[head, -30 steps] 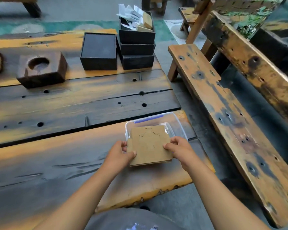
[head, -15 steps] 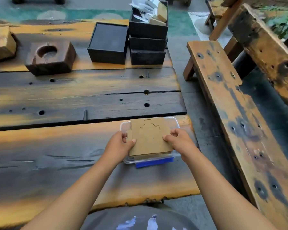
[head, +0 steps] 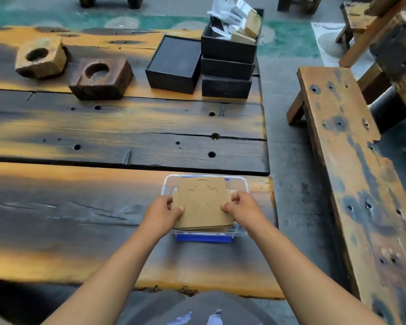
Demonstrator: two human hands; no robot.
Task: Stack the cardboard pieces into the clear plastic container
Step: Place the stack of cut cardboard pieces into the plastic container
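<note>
The left hand (head: 163,211) and right hand (head: 240,207) pinched opposite side edges of the cardboard stack (head: 203,204), which sat between them, over the clear plastic container (head: 240,184) on the wooden table (head: 80,207).

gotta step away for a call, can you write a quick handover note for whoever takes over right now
Left hand: pinches the left edge of the cardboard stack.
Right hand: pinches its right edge.
Stack: held flat in the mouth of the container, which sits at the right end of the table's near plank.
Done: stack lined up with the container.
Left: lower it in and let go. Whether it already touches the bottom cannot be told.
</note>
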